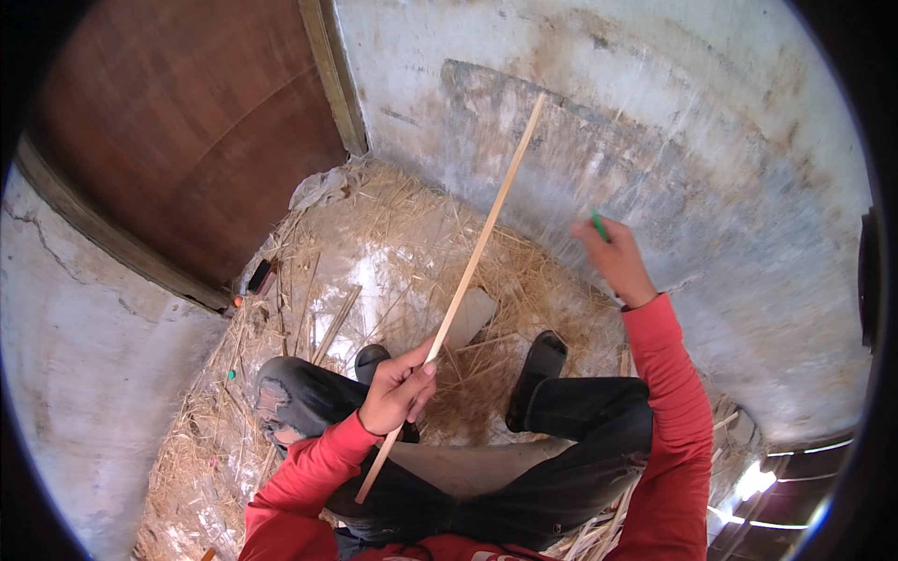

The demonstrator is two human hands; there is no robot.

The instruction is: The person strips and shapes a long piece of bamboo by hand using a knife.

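Observation:
A long, thin, pale wooden strip (486, 229) slants across the middle, its far end up against the wall and its near end over my lap. My left hand (398, 391) is closed round its lower part, thumb on top. Off to the right of the strip and apart from it, my right hand (613, 254) is raised in front of the wall, its fingers blurred by motion. A small green object (599, 225) sticks out of that closed hand; the rest of it is hidden, so its kind does not show.
Straw and shavings (402, 210) litter the floor round my sandalled feet. Loose strips (337, 325) and a dark brush-like block (261, 276) lie at the left. A flat pale slab (470, 318) rests between my feet. Stained walls (730, 187) and a brown door (187, 122) close in the space.

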